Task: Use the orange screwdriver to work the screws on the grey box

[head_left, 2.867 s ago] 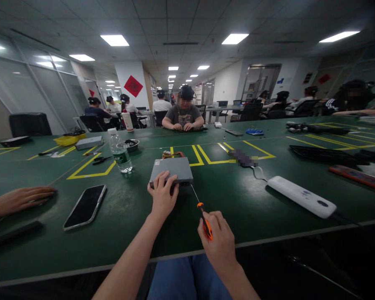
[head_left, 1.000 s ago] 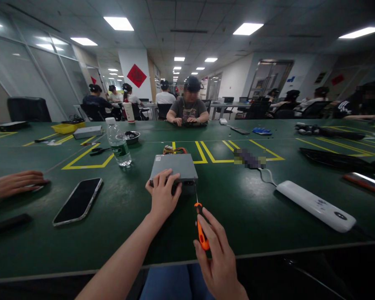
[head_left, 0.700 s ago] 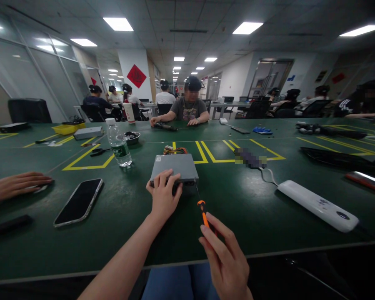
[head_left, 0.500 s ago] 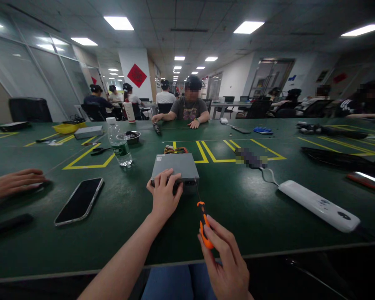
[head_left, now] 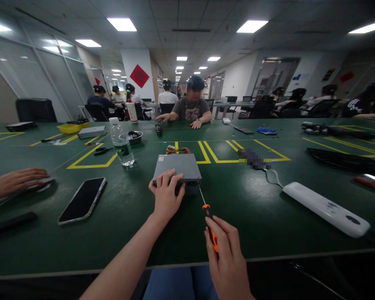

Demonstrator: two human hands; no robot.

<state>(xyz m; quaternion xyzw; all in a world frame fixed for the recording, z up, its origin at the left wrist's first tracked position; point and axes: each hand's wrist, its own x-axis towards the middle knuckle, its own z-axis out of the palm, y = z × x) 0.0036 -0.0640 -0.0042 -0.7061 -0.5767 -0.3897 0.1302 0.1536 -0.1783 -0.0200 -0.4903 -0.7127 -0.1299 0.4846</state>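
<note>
A grey computer power supply [head_left: 176, 163] lies flat on the green table, its socket side facing me and a bundle of coloured wires [head_left: 178, 149] at its far side. My left hand [head_left: 168, 192] grips its near edge, fingers on the top and thumb at the left side. My right hand [head_left: 226, 254] is closed around the handle of an orange and black screwdriver [head_left: 209, 223]. The screwdriver's thin shaft points up at the right end of the power supply's near face. Whether its tip touches the face I cannot tell.
Left of me are a phone [head_left: 83, 201], a water bottle [head_left: 122, 143], a metal bowl [head_left: 135, 136] and another person's hand [head_left: 18, 182]. A white power bank-like device [head_left: 325, 209] with a cable lies at right. Across the table sits a person [head_left: 192, 106].
The screwdriver and my right hand have shifted slightly right and down, and the tip sits lower by the near right corner. My left hand keeps its hold. The view has turned slightly left.
</note>
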